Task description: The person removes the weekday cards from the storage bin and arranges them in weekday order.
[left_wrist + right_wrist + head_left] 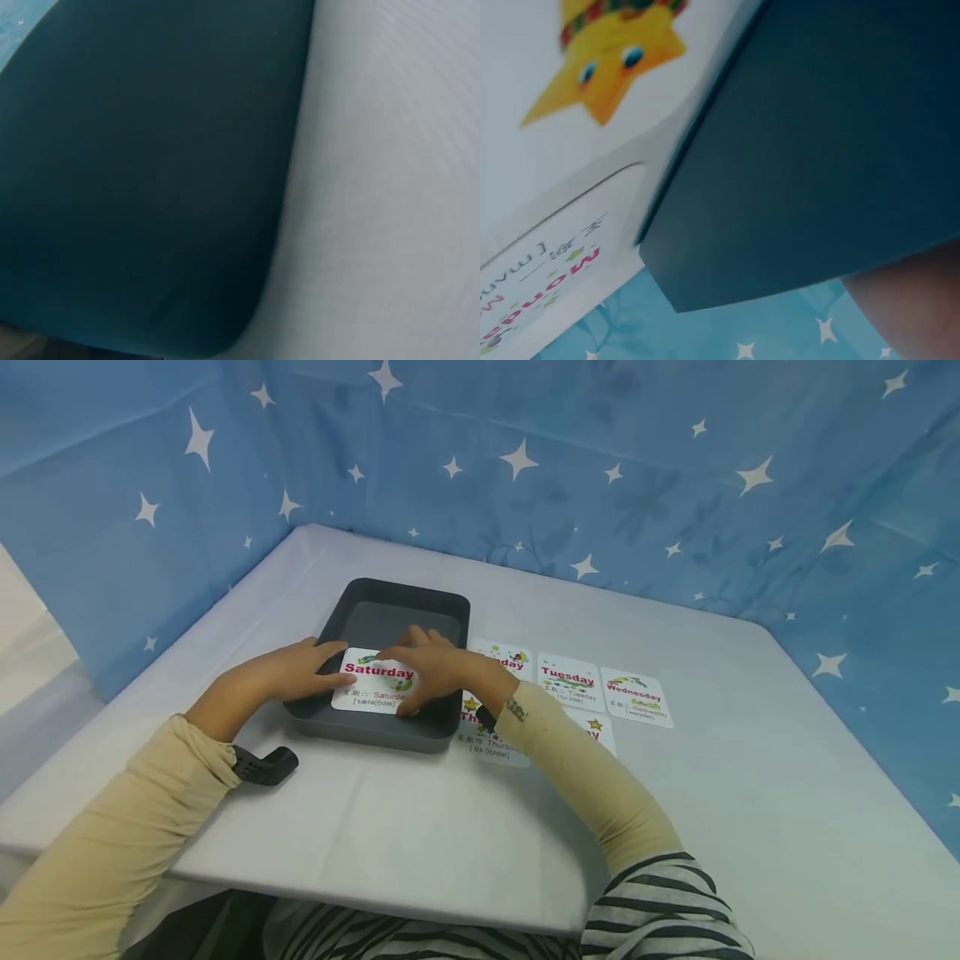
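Observation:
A white card printed "Saturday" [367,697] is held over the dark grey tray [408,596] in the head view. My left hand [296,670] has its thumb and a finger at the card's left edge. From the other side my right hand [433,667] grips the card, fingers at the upper edge and thumb near the lower right corner. The tray's outer wall [150,187] fills much of the left wrist view. In the right wrist view the tray wall [795,165] stands beside a card with a yellow star [619,71].
Right of the tray lie the partly covered Monday card [504,653], the Tuesday card [567,681] and the Wednesday card [637,697]. Nearer are the Thursday card [498,752] and another card [597,727], overlapped by my right forearm. Blue star-patterned cloth [480,435] hangs behind the white-covered table [390,835].

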The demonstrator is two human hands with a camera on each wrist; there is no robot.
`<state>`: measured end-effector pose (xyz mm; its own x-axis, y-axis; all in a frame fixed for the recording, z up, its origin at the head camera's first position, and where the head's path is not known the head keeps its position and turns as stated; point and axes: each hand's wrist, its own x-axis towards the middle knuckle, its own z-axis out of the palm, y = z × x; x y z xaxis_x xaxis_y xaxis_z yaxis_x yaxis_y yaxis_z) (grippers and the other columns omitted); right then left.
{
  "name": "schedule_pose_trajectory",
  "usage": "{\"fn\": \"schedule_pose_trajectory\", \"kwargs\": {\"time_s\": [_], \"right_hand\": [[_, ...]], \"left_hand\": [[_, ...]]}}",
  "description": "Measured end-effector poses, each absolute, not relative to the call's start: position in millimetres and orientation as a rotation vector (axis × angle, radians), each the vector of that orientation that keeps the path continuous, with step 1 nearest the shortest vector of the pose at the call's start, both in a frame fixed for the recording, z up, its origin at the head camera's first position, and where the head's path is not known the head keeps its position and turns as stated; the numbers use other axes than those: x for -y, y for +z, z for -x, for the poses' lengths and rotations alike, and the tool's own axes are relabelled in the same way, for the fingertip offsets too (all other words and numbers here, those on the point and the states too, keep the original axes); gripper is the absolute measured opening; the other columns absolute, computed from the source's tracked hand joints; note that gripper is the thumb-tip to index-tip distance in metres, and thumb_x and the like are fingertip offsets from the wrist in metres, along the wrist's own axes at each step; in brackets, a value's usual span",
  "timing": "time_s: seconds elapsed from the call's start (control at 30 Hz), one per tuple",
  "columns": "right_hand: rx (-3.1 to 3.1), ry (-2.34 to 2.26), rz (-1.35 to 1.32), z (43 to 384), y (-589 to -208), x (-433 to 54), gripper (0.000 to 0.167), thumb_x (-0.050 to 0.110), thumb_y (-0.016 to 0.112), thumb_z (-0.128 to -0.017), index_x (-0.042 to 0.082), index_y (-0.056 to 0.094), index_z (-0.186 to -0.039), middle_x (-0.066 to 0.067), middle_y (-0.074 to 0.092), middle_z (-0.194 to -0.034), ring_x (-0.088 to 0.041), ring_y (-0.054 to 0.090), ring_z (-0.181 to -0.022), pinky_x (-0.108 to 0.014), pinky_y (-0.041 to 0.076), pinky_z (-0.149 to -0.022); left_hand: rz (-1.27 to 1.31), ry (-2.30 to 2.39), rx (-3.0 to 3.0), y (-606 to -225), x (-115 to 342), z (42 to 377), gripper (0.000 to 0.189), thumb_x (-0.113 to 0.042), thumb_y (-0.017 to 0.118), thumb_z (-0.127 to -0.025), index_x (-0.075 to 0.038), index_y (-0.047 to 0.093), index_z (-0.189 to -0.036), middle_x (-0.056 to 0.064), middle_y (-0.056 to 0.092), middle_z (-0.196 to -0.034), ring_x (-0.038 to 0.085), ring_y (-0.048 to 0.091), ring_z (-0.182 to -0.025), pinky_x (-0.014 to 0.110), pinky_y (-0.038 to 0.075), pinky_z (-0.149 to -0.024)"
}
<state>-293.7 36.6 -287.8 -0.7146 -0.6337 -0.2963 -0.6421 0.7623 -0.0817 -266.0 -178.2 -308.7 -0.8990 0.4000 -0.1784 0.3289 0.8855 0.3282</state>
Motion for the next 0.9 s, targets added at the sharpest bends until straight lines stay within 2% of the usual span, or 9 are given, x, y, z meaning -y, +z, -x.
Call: {"fn": "schedule_pose_trajectory", "kwargs": {"time_s": [0.17, 0.27, 0.5, 0.7, 0.9], "right_hand": [[-2.612, 0.074, 0.941, 293.9, -288.8, -34.3, 0.090, 0.054, 0.069, -0.072, 0.033, 0.020, -0.145, -0.004, 0.017, -0.149, -0.026, 0.026, -0.132, -0.044, 0.030, -0.106], [-2.598, 0.089, 0.912, 296.3, -290.0, -34.1, 0.094, 0.056, 0.068, -0.072, 0.030, 0.017, -0.146, -0.004, 0.018, -0.149, -0.027, 0.025, -0.133, -0.045, 0.027, -0.108], [-2.589, 0.018, 0.932, 298.2, -291.3, -31.2, 0.094, 0.055, 0.072, -0.069, 0.029, 0.022, -0.144, -0.006, 0.026, -0.140, -0.021, 0.035, -0.116, -0.038, 0.036, -0.097], [-2.620, 0.020, 0.986, 293.5, -291.1, -31.3, 0.087, 0.053, 0.072, -0.070, 0.031, 0.029, -0.142, -0.005, 0.026, -0.142, -0.021, 0.033, -0.121, -0.039, 0.034, -0.100], [-2.632, 0.038, 0.995, 289.4, -288.9, -32.0, 0.085, 0.051, 0.071, -0.072, 0.031, 0.029, -0.142, -0.005, 0.027, -0.141, -0.022, 0.033, -0.122, -0.039, 0.033, -0.101]], "left_hand": [[-0.545, 0.431, -2.806, -308.6, 176.8, 265.3, 0.075, -0.050, 0.045, -0.092, 0.001, 0.023, -0.143, 0.040, 0.022, -0.139, 0.053, 0.028, -0.127, 0.063, 0.028, -0.098], [-0.541, 0.431, -2.812, -308.2, 176.1, 265.4, 0.074, -0.048, 0.045, -0.092, 0.001, 0.023, -0.143, 0.040, 0.022, -0.139, 0.053, 0.027, -0.127, 0.063, 0.028, -0.099], [-0.536, 0.408, -2.812, -308.3, 179.2, 265.3, 0.074, -0.049, 0.045, -0.092, 0.001, 0.023, -0.142, 0.041, 0.023, -0.138, 0.053, 0.029, -0.126, 0.062, 0.029, -0.098], [-0.527, 0.419, -2.808, -308.1, 179.4, 264.6, 0.076, -0.050, 0.045, -0.091, 0.002, 0.023, -0.142, 0.041, 0.022, -0.138, 0.053, 0.027, -0.126, 0.063, 0.028, -0.098], [-0.526, 0.432, -2.808, -308.2, 179.0, 264.6, 0.077, -0.050, 0.045, -0.091, 0.002, 0.022, -0.143, 0.041, 0.022, -0.138, 0.054, 0.026, -0.127, 0.063, 0.028, -0.098]]}}
